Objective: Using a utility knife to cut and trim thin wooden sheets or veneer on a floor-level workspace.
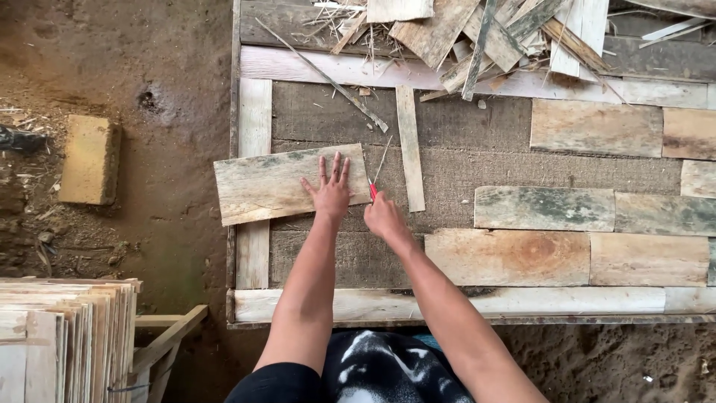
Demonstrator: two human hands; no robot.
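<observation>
The left hand (pixel 330 190) lies flat with fingers spread, pressing on the right end of a weathered wooden board (pixel 287 183) that sits tilted at the left edge of the desk (pixel 455 172), overhanging it. Just to its right, the right hand (pixel 383 216) is clenched around a red-handled tool (pixel 377 177) whose thin blade rests along the board's right end. Scrap strips (pixel 492 33) pile at the far side.

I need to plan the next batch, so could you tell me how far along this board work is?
Several trimmed boards already lie in rows on the bench. In hand: the left hand presses flat on a wooden piece while the right hand works a red-handled tool at its end. Left: the stack of boards at lower left looks untouched.
</observation>
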